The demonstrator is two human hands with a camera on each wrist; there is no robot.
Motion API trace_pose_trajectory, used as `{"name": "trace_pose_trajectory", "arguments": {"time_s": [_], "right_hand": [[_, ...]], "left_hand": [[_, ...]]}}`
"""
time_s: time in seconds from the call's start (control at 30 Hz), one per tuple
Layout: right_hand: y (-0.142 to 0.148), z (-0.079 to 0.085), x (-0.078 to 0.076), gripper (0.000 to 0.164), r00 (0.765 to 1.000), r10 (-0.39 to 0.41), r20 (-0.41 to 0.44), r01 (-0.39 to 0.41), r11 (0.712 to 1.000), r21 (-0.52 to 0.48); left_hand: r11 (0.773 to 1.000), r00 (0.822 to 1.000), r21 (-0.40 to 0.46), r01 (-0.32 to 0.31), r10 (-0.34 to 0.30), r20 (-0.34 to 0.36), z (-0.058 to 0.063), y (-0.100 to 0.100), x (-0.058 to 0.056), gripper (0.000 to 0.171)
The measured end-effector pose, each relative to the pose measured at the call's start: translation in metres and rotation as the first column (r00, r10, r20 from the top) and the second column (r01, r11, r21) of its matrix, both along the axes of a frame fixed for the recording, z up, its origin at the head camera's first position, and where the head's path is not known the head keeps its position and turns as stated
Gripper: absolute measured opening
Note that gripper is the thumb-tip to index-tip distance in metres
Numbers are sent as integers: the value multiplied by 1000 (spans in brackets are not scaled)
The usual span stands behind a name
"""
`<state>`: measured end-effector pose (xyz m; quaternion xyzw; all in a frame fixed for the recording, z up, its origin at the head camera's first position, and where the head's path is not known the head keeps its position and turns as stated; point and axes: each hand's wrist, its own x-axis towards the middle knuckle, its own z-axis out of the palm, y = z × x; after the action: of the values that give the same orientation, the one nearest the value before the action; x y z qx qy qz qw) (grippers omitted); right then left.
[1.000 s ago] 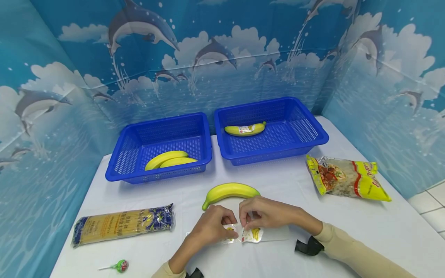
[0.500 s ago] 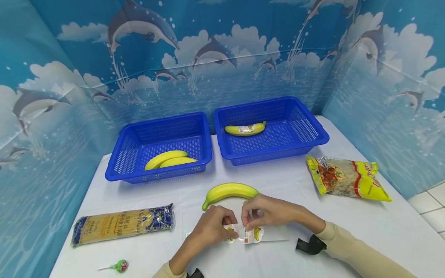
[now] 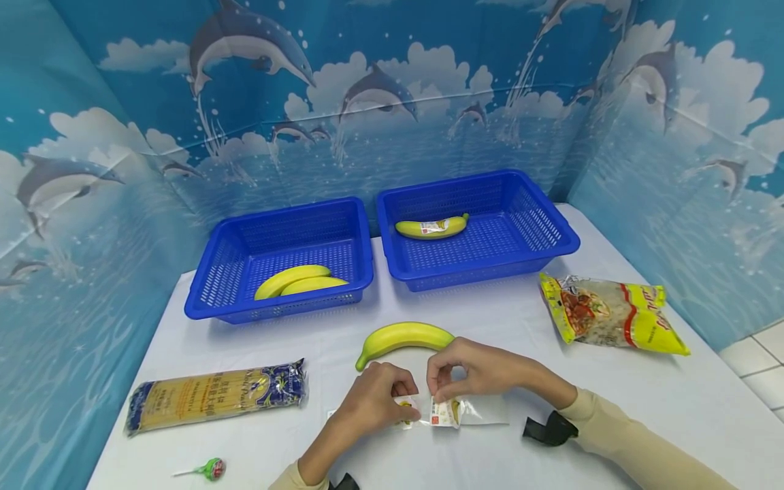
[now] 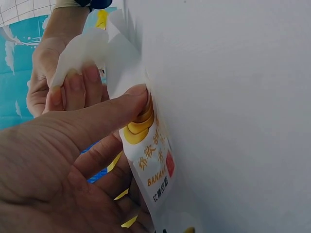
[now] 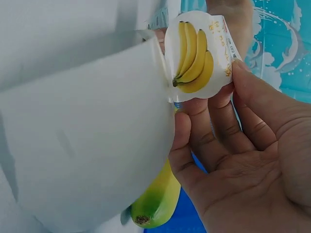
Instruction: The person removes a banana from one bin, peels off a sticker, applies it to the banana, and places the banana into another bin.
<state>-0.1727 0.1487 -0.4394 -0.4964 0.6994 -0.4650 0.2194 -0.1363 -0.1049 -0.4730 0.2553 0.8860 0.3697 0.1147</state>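
Note:
My left hand (image 3: 378, 395) pinches a strip of label backing with its thumb on one banana sticker (image 4: 155, 155). The right hand (image 3: 474, 371) pinches a second banana sticker (image 5: 194, 58) between thumb and fingers; in the right wrist view its scalloped edge stands out from the white backing paper (image 5: 97, 126), which curves away to the left. In the head view the strip's bare right end (image 3: 486, 410) extends past the right fingers, low over the white table. Just behind both hands lies a yellow banana (image 3: 404, 337) with a greenish tip.
Behind are two blue baskets: the left basket (image 3: 235, 224) holds two bananas (image 3: 294, 280), the right basket (image 3: 551, 235) one labelled banana (image 3: 431, 228). Packed spaghetti (image 3: 217, 397) and a lollipop (image 3: 211, 469) lie left, a yellow food bag (image 3: 612, 314) right.
The right hand has shifted slightly right and up with the sticker in its fingers, and the strip's bare end has lifted a little. The left hand keeps its place.

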Motion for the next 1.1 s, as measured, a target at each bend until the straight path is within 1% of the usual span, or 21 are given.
{"name": "trace_pose_trajectory", "arguments": {"time_s": [0.03,0.07,0.13,0.2,0.27,0.37,0.47,0.57,0.63,0.73,0.8,0.87,0.93,1.0,1.07,1.1], "right_hand": [[0,0,0,9,1000,1,11,-1,1000,-4],[0,1,0,9,1000,2,21,-2,1000,-8],[1,1,0,8,999,3,45,-2,1000,-12],[1,1,0,8,998,-3,69,4,1000,-13],[2,1,0,8,996,-16,90,17,1000,-6],[2,1,0,9,993,-37,116,36,999,12],[2,1,-1,10,990,-47,134,44,999,22],[2,1,-1,10,989,-45,140,44,999,14],[3,1,-2,10,989,-50,140,50,999,5],[3,2,-3,9,987,-70,144,71,997,-2],[4,3,-4,9,986,-91,142,93,996,-5],[4,4,-4,8,983,-118,139,119,993,1],[5,5,-5,8,981,-144,130,144,990,9],[5,6,-5,8,979,-159,125,159,987,12],[5,6,-6,7,978,-169,119,169,986,15],[5,6,-6,7,978,-172,117,172,985,14]], "left_hand": [[1000,1000,3,3,-3,-3,-2,0,-1,22],[1000,1000,-4,10,-10,-19,-9,-1,-3,22],[1000,1000,6,6,-6,-7,-8,-1,-2,23],[1000,1000,5,7,-7,-10,-6,0,-2,23],[1000,1000,-5,1,-1,1,-2,2,-1,23],[1000,999,-19,-19,20,48,17,6,5,24],[998,997,-60,-28,32,64,21,8,7,23],[994,999,-108,-31,36,40,24,9,10,22],[988,999,-153,-38,40,5,26,10,12,22],[971,997,-235,-50,37,-62,30,13,16,23],[957,994,-284,-52,23,-105,33,15,17,25],[950,992,-309,-45,5,-129,35,15,17,28],[952,991,-303,-30,-13,-137,37,14,17,31],[961,991,-275,-9,-28,-132,39,11,16,32],[977,991,-211,19,-46,-124,39,8,14,30],[986,992,-165,40,-59,-115,39,7,13,27]]}}
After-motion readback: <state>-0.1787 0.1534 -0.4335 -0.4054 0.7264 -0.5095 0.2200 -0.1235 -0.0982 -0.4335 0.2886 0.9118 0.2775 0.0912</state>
